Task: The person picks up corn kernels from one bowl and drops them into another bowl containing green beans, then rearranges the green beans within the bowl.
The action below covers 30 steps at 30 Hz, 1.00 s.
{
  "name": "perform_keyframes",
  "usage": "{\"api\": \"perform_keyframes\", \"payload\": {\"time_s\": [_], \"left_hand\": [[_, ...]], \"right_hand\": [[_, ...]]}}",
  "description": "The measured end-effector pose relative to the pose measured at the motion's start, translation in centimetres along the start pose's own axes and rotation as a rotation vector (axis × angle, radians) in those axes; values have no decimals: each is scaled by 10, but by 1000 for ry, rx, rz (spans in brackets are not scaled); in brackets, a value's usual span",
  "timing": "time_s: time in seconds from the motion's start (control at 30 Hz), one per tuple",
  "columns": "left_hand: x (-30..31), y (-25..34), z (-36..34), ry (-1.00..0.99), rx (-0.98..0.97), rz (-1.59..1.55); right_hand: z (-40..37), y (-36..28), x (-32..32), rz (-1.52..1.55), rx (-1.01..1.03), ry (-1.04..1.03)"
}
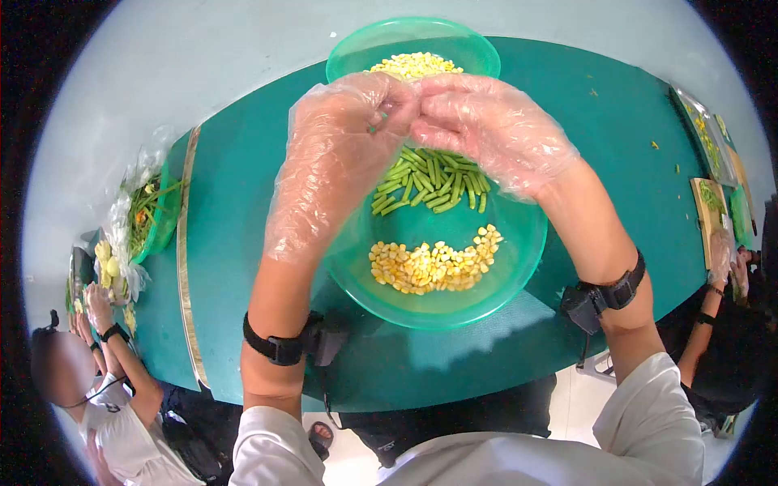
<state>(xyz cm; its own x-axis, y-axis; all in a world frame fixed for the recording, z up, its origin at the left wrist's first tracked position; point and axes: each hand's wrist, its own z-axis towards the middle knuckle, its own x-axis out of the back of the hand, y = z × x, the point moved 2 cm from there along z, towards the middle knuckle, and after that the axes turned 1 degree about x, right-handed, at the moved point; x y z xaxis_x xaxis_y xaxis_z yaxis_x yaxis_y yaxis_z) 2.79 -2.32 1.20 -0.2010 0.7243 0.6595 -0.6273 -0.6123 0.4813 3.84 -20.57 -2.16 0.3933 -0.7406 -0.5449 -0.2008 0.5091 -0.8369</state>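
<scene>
Yellow corn kernels (433,269) at six o'clock and green bean pieces (433,182) at twelve brighten a translucent green bowl (519,243) against a deep teal-green table (616,130).

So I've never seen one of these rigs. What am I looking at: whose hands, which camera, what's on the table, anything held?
No robot here: one person works by hand, wearing a head camera. It gives the single picture, looking forward and down, so the arms enter from the bottom.

The left hand and right hand wear clear plastic gloves and meet at the fingertips. Tiny green spots show by the left fingers, but I can't tell whether anything is held.

Below them on the green table is a green bowl with cut green beans and corn kernels. A farther bowl also holds corn. Other people work at both sides.
</scene>
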Motion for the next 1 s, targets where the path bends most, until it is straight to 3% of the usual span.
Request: {"api": "perform_keyframes", "payload": {"time_s": [0.07,0.17,0.27,0.37,0.47,0.57,0.67,0.77,0.87,1.0], "left_hand": [[-1,-1,-1,40,-74,61],[3,7,-1,25,-6,40],[2,9,-4,-116,-26,43],[-6,8,-10,-466,62,198],[-21,-2,-32,-725,-45,217],[-34,-8,-55,-754,-47,6],[-44,1,-61,-793,23,164],[-45,6,-59,-856,40,207],[-47,4,-62,-795,-13,188],[-51,8,-61,-838,-18,233]], "right_hand": [[-1,1,-5,-16,-13,54],[2,3,4,-8,43,158],[13,3,28,187,64,126],[8,-11,9,-8,81,227],[14,-10,27,350,51,275],[17,-16,31,378,-5,439],[10,-20,29,37,66,334],[7,-28,35,346,33,281],[5,-34,33,392,8,197],[3,-34,20,272,17,276]]}}
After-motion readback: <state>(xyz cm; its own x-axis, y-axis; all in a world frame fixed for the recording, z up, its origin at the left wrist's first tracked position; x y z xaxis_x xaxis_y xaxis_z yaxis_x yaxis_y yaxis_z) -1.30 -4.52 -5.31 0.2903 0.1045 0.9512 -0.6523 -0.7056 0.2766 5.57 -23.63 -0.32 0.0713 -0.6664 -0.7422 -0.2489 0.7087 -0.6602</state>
